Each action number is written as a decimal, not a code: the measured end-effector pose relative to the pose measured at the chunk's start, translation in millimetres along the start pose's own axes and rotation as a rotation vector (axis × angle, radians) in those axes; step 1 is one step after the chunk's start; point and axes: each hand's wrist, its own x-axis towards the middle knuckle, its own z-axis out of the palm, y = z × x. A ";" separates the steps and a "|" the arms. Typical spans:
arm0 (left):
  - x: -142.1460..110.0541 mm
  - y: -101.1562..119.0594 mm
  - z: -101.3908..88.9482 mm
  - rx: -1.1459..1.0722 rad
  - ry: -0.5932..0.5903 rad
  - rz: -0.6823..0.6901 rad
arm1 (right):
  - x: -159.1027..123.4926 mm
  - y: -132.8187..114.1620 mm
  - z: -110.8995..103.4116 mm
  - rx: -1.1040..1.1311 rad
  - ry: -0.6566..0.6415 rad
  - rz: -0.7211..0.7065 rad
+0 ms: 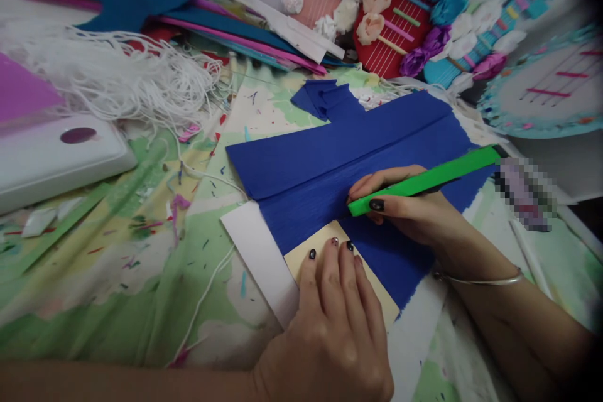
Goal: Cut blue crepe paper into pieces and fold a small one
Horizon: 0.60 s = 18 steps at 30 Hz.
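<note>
My left hand (336,320) lies flat with fingers stretched out, pressing a cream card (372,286) onto a sheet of blue crepe paper (325,163). In a pen-like grip, my right hand (409,207) is closed on a long flat green tool (428,181) with a dark far end. The tool's near end is close to the card's upper corner; its working tip is too hidden to make out. A white strip of card (257,257) shows along the left edge of the blue paper. The paper has a lengthwise fold, and a crumpled blue piece (330,100) sits behind it.
A patterned green and white cloth (188,289) covers the table, with scattered paper scraps. White string (155,75) lies heaped at the left, near a white box (61,154). Coloured sheets (141,3) are stacked behind. Flower-trimmed paper instruments (391,31) stand at the back right.
</note>
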 end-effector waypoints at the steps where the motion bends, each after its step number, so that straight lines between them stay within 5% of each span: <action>1: -0.1 0.1 -0.1 0.001 -0.001 -0.002 | 0.0 0.2 -0.2 -0.001 -0.001 0.000; 18: -1.1 -1.7 1.1 0.020 0.008 0.008 | 0.6 2.3 -5.5 0.010 0.010 -0.010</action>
